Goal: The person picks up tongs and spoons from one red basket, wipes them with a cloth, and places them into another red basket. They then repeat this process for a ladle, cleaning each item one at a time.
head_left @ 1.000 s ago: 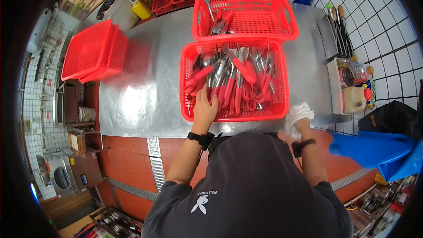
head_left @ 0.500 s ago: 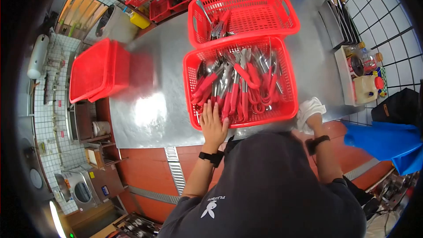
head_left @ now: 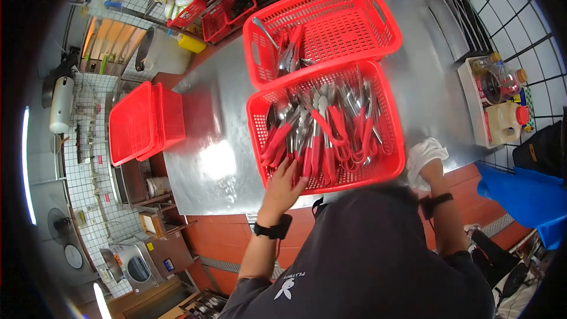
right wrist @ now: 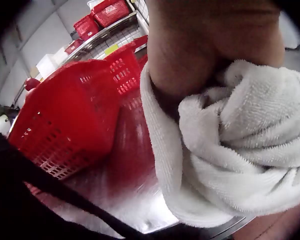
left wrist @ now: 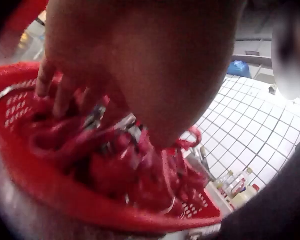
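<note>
A red plastic basket full of metal tongs with red grips sits at the table's front edge. Over its front left corner reaches my left hand, fingers extended down toward the red grips and nothing held in them. The left wrist view shows those fingers spread above the grips, blurred. To the right of the basket, my right hand holds a bunched white towel by the table edge. Most of the right fingers are hidden in its folds.
Behind stands a second red basket with a few utensils at its left end. Stacked empty red baskets are at the left of the steel table. A white bin of bottles lines the right side, near the tiled wall.
My left hand has drawn back from among the red grips to the basket's front left corner. The right hand keeps the towel beside the basket. The head view has shifted and turned.
</note>
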Motion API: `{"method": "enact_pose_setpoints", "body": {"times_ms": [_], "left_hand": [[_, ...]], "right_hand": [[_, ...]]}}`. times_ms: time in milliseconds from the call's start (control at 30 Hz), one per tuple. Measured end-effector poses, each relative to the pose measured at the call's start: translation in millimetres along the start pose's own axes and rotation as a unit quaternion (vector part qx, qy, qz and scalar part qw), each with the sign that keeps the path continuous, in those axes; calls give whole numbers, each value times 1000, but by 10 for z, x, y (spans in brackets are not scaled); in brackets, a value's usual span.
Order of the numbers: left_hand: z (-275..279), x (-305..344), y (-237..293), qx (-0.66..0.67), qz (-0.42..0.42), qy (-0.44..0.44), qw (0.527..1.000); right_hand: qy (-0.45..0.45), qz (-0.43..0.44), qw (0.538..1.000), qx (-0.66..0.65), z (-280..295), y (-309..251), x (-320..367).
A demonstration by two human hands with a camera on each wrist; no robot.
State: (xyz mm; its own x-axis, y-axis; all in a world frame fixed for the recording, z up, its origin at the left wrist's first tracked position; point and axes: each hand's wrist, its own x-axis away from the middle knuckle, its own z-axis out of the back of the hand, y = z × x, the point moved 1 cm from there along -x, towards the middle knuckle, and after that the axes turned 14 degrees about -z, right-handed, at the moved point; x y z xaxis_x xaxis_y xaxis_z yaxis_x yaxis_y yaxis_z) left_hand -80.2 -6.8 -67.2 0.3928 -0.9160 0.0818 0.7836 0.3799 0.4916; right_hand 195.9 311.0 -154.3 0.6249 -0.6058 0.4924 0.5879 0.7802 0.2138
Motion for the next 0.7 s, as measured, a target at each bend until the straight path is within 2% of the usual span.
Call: {"method": "enact_pose_setpoints", "body": {"times_ms": [33, 67, 100, 167, 233, 267, 367, 433, 467, 533, 567, 633, 667, 700], "left_hand": [[188, -144, 30, 21, 23, -63, 998], [450, -385, 191, 75, 38, -22, 996], [605, -608, 192, 69, 41, -25, 996], [868, -1078, 168, 8, -36, 20, 999], [1085, -1705, 271, 21, -59, 19, 998], [1081, -2030, 169, 15, -84, 22, 996], [893, -3020, -201, -14, -156, 31, 987], [696, -3635, -486, -116, -127, -1, 985], [561, -3897, -721, -113, -132, -2, 985], [317, -4314, -1149, -241, -94, -74, 963], [266, -4480, -1134, -227, 12, -119, 967], [105, -4667, -1304, -206, -5, -99, 974], [93, -4724, -1147, -207, -10, -105, 973], [97, -4754, -1002, -234, 54, -136, 961]], "right_hand": [[-1, 4, 1000, -5, 0, -6, -8], [-6, -3, 1000, 10, 41, -3, -13], [-12, -9, 1000, 24, 107, 6, -26], [-26, -14, 999, -14, 341, 39, -23], [-19, -34, 999, -20, 427, 75, -32], [7, -51, 996, -75, 187, 117, -120], [9, -57, 988, -140, 66, 194, -226], [11, -84, 980, -177, -135, 145, -251], [16, -110, 971, -212, -276, 101, -264], [25, -160, 947, -277, -467, 109, -312], [22, -165, 946, -276, -420, 150, -334], [-18, -202, 921, -333, -226, 152, -329], [-24, -229, 908, -350, 3, 187, -330], [-27, -233, 905, -355, 7, 209, -350]]}}
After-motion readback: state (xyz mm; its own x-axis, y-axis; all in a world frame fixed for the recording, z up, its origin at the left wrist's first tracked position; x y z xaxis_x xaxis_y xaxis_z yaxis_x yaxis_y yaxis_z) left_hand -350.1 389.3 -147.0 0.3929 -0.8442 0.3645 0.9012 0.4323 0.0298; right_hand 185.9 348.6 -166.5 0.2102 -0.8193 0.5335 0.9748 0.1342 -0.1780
